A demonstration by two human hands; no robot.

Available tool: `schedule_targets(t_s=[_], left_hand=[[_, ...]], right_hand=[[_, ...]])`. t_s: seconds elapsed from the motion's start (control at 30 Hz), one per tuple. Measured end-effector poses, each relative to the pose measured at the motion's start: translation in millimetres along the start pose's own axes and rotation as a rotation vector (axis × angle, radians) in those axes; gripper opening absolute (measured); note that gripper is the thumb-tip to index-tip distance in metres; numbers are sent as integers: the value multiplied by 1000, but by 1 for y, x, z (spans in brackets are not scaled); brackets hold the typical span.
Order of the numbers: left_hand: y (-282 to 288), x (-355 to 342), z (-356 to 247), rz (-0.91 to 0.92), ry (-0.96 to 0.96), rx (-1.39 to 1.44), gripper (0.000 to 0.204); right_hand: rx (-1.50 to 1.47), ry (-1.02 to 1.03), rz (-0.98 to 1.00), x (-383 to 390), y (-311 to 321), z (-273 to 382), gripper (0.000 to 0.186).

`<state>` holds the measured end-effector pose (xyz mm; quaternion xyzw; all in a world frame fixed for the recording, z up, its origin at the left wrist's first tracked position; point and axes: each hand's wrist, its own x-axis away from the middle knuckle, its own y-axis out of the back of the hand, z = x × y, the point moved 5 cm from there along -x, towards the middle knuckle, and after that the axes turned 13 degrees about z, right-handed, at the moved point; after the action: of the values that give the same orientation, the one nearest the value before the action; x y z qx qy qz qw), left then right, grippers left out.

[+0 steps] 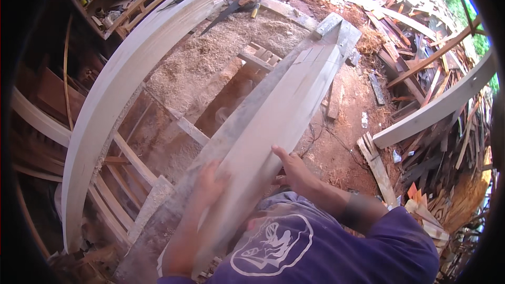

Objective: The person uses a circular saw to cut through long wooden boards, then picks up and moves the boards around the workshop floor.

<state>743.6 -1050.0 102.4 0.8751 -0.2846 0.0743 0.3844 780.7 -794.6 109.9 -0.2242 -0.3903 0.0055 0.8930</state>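
Observation:
A long pale wooden board lies lengthwise on a rougher, dusty beam, running away from my body. My right hand grips the board's right edge, thumb on top and fingers curled underneath. On the left edge, my left hand holds the board, its fingers partly hazed by pale dust. The near end of the board is partly hidden by my forearm and shirt. Dust hangs over the lower part of the board and around my left arm.
A curved timber arches at the left over slatted supports. Tools lie near sawdust at the back. Wooden shelves hold containers. Piled scrap wood fills the right, where another curved timber rests.

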Motion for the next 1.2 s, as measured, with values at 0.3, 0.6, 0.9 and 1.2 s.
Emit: schedule_targets(t_s=[0.3,0.6,0.9,1.2], left_hand=[[33,106,-49,-14,220,-399,103],[50,97,6,-146,236,-412,102],[18,-10,-81,-160,31,-338,87],[-6,-97,-140,-149,27,-338,87]], right_hand=[[1880,676,112,13,-40,108,82],[2339,1063,635,-88,-72,144,77],[2190,1036,472,-91,41,229,85],[2199,708,-13,-80,98,275,85]])
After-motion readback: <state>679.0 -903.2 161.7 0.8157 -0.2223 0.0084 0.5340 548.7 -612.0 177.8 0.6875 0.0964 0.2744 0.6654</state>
